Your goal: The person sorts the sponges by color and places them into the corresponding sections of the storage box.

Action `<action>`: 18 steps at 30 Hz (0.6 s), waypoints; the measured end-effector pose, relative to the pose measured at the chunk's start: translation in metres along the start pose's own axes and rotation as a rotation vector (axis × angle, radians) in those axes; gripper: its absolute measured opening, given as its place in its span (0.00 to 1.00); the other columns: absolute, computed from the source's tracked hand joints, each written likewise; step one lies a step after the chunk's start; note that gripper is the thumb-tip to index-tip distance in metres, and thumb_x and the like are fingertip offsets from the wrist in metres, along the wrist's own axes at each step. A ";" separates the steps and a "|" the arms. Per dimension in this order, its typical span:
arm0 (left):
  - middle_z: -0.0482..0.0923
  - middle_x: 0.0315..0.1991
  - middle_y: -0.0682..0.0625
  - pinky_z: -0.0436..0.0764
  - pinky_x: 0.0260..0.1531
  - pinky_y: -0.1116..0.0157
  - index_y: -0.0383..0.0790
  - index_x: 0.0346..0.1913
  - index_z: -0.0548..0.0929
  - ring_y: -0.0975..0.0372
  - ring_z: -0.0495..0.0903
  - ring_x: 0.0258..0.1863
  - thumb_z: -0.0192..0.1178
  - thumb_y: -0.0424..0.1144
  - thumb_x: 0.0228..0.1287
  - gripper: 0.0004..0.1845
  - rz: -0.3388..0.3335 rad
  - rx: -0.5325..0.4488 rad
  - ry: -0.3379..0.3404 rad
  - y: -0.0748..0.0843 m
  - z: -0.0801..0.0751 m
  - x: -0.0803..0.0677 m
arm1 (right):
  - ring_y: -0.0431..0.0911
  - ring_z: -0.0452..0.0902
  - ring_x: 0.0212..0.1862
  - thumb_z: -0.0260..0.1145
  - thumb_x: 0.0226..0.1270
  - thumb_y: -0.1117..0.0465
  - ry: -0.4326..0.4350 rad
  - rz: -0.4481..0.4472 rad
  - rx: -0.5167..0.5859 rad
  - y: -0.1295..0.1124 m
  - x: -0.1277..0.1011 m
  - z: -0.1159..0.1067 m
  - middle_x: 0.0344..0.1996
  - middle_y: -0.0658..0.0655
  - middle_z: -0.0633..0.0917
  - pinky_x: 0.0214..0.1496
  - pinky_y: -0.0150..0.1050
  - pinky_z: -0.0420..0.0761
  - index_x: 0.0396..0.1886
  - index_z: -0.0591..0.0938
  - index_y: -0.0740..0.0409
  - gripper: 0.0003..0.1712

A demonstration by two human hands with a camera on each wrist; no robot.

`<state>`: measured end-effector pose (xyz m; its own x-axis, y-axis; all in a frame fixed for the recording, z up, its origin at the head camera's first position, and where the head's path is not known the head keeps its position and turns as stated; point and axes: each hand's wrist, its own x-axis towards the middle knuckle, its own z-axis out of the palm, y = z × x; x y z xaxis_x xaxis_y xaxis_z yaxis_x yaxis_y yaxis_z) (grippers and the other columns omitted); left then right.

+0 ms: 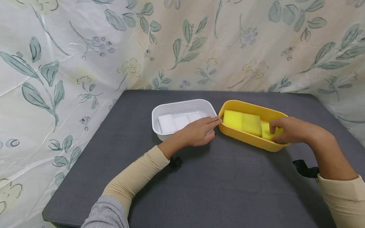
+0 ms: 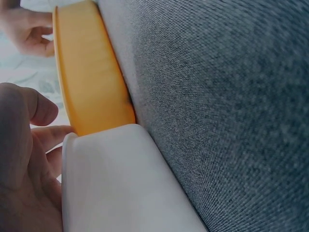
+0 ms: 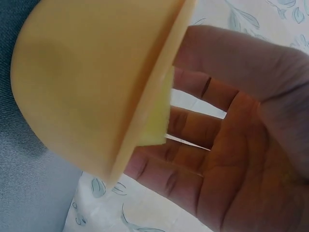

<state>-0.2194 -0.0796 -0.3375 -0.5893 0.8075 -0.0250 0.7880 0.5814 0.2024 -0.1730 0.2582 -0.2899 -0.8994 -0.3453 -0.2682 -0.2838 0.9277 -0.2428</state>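
Observation:
A white plastic tub (image 1: 163, 136) holds several white sponge-like blocks (image 1: 167, 123). My left hand (image 1: 196, 131) reaches over its near right side, fingers extended, with fingertips at the yellow tub's left rim. In the left wrist view, the fingers lie along the white tub's rim where the two tubs meet. Inside the yellow tub (image 1: 245, 135) are yellow sponges (image 1: 251, 123) in a row. My right hand (image 1: 295, 129) dips into its right end, thumb and fingers curled about the rightmost yellow sponge (image 3: 158, 121). The tub wall hides the fingertips in the right wrist view.
Both tubs stand side by side on a dark grey cloth-covered table (image 1: 216, 190). A leaf-patterned curtain (image 1: 188, 41) hangs behind and along the left side. Black wrist straps (image 1: 306, 169) show below the hands.

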 end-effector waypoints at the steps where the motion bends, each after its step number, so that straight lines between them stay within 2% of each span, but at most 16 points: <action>1: 0.48 0.80 0.51 0.45 0.73 0.67 0.42 0.80 0.54 0.59 0.48 0.78 0.41 0.44 0.78 0.31 0.000 0.003 0.002 0.000 0.000 0.000 | 0.49 0.70 0.34 0.75 0.56 0.62 -0.001 -0.005 -0.002 0.000 0.000 0.000 0.31 0.53 0.75 0.34 0.43 0.71 0.35 0.81 0.56 0.11; 6: 0.49 0.80 0.51 0.45 0.73 0.67 0.43 0.80 0.53 0.60 0.49 0.78 0.41 0.44 0.79 0.31 -0.003 0.020 0.008 0.000 0.000 0.000 | 0.48 0.71 0.37 0.74 0.60 0.59 -0.022 -0.059 -0.038 0.002 0.003 -0.001 0.33 0.50 0.79 0.39 0.46 0.75 0.37 0.87 0.55 0.07; 11: 0.48 0.80 0.51 0.45 0.73 0.67 0.43 0.80 0.53 0.60 0.49 0.78 0.41 0.45 0.78 0.31 -0.008 0.008 0.004 0.000 0.001 0.000 | 0.47 0.74 0.38 0.72 0.64 0.56 -0.048 -0.081 -0.052 0.002 0.005 0.000 0.35 0.48 0.83 0.43 0.49 0.78 0.38 0.89 0.57 0.09; 16: 0.48 0.80 0.52 0.45 0.73 0.67 0.43 0.80 0.53 0.60 0.48 0.78 0.40 0.45 0.78 0.31 -0.009 0.005 0.009 0.001 0.003 0.000 | 0.46 0.73 0.35 0.71 0.65 0.58 -0.054 -0.071 -0.044 0.002 0.009 0.005 0.31 0.48 0.81 0.40 0.45 0.78 0.36 0.88 0.56 0.06; 18: 0.48 0.80 0.52 0.45 0.73 0.67 0.43 0.80 0.54 0.61 0.48 0.78 0.40 0.45 0.78 0.31 -0.009 0.004 0.010 0.001 0.003 0.000 | 0.47 0.74 0.36 0.72 0.64 0.58 -0.038 -0.064 -0.044 0.001 0.010 0.007 0.33 0.50 0.81 0.39 0.46 0.79 0.39 0.86 0.59 0.09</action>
<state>-0.2180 -0.0790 -0.3404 -0.5982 0.8012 -0.0166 0.7835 0.5890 0.1981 -0.1797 0.2547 -0.2995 -0.8658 -0.4084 -0.2892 -0.3553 0.9086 -0.2194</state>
